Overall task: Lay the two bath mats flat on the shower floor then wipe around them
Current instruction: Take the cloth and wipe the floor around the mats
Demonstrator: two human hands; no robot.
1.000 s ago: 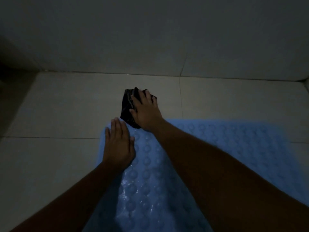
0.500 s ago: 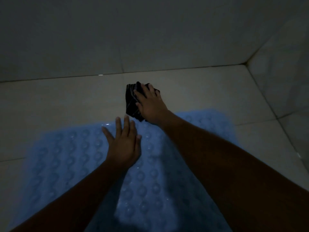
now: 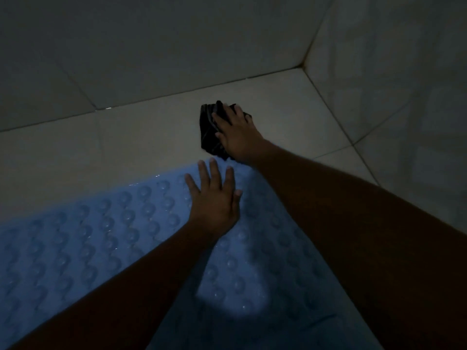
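Note:
A light blue bath mat (image 3: 106, 238) with rows of round bumps lies flat on the pale tiled shower floor (image 3: 141, 137), filling the lower part of the view. My left hand (image 3: 214, 198) rests palm down with spread fingers near the mat's far edge. Just beyond that edge, my right hand (image 3: 237, 135) presses flat on a dark bunched cloth (image 3: 209, 130) lying on the floor tiles. Only one mat is visible; the light is dim.
The tiled back wall (image 3: 177, 46) meets the floor just past the cloth. A side wall (image 3: 394, 84) stands on the right, forming a corner (image 3: 303, 66) at the upper right. Bare floor tiles lie left of the cloth.
My right hand has slid the cloth to the right along the mat's far edge, toward the corner. My left hand has stayed flat on the mat, and the view has swung right.

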